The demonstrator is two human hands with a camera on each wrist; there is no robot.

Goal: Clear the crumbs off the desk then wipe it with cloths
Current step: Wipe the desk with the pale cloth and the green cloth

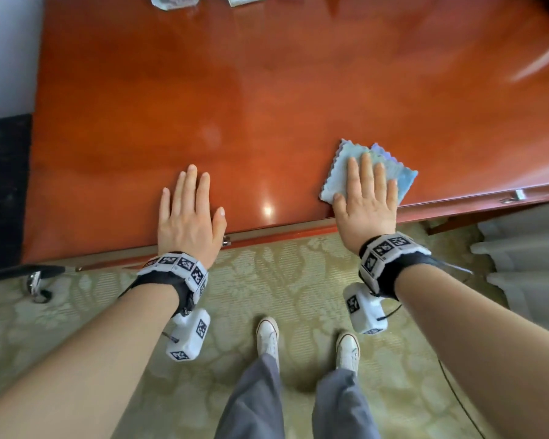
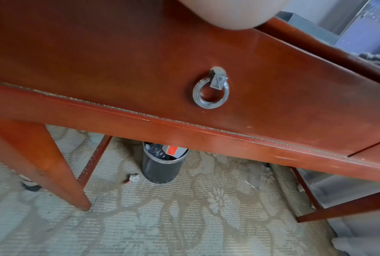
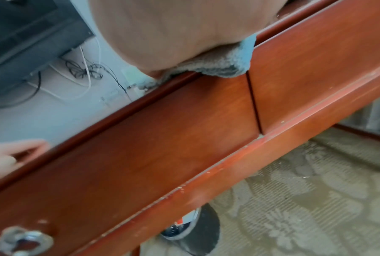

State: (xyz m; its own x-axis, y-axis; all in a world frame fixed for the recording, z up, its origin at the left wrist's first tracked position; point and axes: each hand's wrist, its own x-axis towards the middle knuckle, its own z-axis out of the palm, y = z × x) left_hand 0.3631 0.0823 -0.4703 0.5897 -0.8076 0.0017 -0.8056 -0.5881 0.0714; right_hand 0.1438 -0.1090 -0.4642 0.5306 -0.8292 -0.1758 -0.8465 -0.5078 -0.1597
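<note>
Patterned beige carpet (image 1: 298,280) underfoot, pale wall (image 1: 7,42) at left, dark round bin (image 2: 160,166) (under the furniture), curtain (image 1: 526,258) rt.

A: Bright daylight. The polished table (image 1: 267,99) carries a glare spot near its front edge and a pale streak far right.

B: Sharpness?

A: The head view bends at its edges; the right wrist view is smeared, and both wrist views blur close up.

Desk (image 1: 267,90) – glossy red wood; cloth (image 1: 339,182) – fluffy microfibre; metal ring pull (image 2: 211,91).
</note>
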